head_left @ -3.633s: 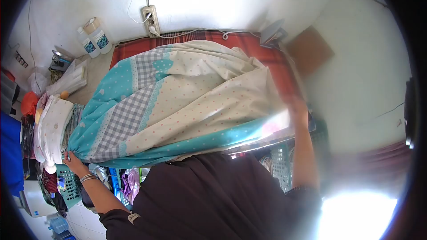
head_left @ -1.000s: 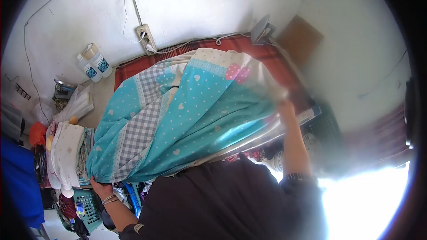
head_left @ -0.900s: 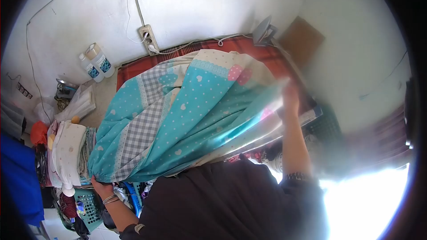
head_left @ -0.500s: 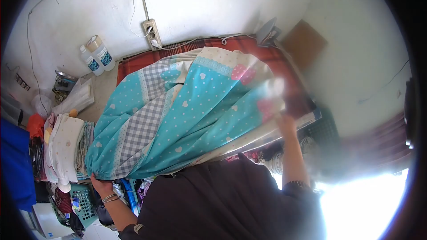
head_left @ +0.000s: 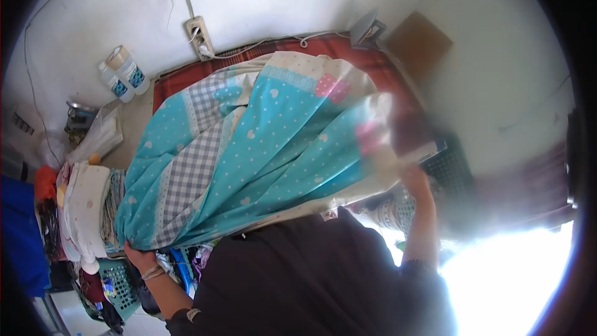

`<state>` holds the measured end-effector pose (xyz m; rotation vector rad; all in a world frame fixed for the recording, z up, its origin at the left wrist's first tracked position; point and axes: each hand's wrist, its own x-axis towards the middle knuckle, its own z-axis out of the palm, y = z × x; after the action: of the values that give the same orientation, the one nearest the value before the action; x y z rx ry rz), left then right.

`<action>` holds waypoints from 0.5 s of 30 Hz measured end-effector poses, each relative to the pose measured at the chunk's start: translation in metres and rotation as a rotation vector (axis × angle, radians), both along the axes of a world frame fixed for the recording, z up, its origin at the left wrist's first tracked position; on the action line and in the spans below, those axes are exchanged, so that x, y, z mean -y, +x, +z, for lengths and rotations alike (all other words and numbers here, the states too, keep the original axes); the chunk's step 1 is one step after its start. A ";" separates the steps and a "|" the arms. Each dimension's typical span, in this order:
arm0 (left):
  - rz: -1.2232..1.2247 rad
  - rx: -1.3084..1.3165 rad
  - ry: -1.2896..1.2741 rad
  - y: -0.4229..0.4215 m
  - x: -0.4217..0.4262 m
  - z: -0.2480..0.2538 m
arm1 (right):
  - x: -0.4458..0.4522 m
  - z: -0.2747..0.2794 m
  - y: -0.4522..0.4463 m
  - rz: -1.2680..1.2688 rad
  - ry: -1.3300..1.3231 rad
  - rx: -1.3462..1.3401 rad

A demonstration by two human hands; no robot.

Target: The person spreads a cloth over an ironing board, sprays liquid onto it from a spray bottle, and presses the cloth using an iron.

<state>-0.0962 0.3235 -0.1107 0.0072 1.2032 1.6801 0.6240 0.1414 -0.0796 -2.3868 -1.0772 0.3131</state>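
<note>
Turquoise-and-cream sheet (head_left: 273, 143), heaped over the red plaid cloth (head_left: 388, 70), could catch the iron (head_left: 365, 32) at the cloth's far right if swung wide, or crease deeper under uneven pull. Left hand (head_left: 142, 259) grips the sheet's gathered edge toward the cloth's near left; right hand (head_left: 416, 180) is toward the cloth's near right, hazy, its hold impossible to tell. Looks soft, puckered, slant-folded: white dots, hearts, grey gingham band, pink patches.
</note>
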 end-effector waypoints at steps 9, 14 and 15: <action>0.053 0.039 0.055 0.007 -0.002 0.000 | -0.100 0.166 -0.022 -0.166 0.767 0.152; 0.108 0.033 0.094 0.009 0.008 -0.006 | -0.237 0.203 -0.035 -0.023 0.708 0.140; 0.116 0.018 0.099 0.005 0.012 -0.014 | -0.266 0.203 -0.039 0.075 0.611 0.171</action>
<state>-0.0911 0.3119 -0.1249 -0.0164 1.1243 1.8365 0.5850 0.4073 0.1232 -1.8499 -1.1393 -0.1825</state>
